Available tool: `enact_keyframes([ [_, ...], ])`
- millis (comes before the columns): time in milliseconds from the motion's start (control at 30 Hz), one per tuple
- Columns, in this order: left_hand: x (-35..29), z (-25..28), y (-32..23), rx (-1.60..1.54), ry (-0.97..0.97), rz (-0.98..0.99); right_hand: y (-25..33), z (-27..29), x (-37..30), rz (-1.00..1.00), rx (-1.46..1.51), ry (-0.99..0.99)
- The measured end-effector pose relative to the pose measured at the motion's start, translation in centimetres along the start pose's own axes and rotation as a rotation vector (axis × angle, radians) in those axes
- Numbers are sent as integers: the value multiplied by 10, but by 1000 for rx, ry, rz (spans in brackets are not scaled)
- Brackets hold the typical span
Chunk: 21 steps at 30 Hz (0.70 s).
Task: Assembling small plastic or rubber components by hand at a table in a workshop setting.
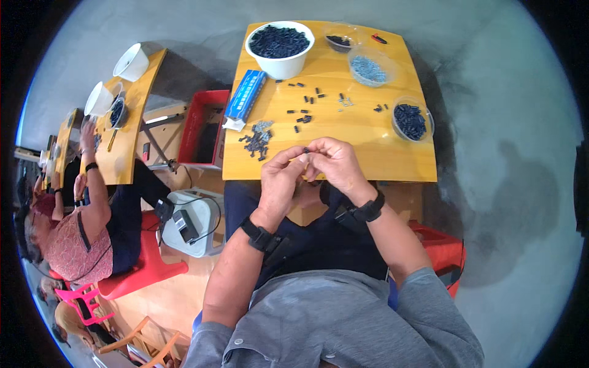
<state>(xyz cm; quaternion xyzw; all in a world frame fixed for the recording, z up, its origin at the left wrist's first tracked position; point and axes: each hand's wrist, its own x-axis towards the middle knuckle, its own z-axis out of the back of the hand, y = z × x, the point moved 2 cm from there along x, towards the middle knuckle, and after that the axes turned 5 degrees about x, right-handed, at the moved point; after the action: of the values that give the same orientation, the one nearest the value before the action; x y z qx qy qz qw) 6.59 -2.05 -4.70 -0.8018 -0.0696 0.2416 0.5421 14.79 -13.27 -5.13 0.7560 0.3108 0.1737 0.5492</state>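
Note:
Over the table's near edge, my left hand [284, 174] and my right hand [334, 162] meet with fingertips pinched together. Between them shows a small black piece [305, 150], mostly covered by the fingers. Just left of my hands lies a pile of small dark parts [255, 146] mixed with silvery bits [262, 127]. Beyond my hands, several short black cylindrical pieces [305, 113] are scattered on the wooden table [368, 156]. A few small silvery pieces [347, 102] rest among them.
At the back stands a white bucket [283, 61] of black pieces, beside a blue box [246, 95]. Clear bowls hold silvery screws [367, 69] and black parts [410, 122]. A red-handled tool [379, 39] lies far right. Left are a red crate [202, 130], a stool [195, 236] and a seated co-worker [80, 239].

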Motion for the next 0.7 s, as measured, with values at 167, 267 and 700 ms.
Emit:
enact_keyframes([
  [167,6,12,11,-29,-45,-10,-9,-12,-2,-56,-115,-35],
  [267,8,10,11,-37,-24,45,-9,-12,-4,-48,-152,-35],
  [700,19,15,16,120,-191,38,-8,28,17,9,-348,-149],
])
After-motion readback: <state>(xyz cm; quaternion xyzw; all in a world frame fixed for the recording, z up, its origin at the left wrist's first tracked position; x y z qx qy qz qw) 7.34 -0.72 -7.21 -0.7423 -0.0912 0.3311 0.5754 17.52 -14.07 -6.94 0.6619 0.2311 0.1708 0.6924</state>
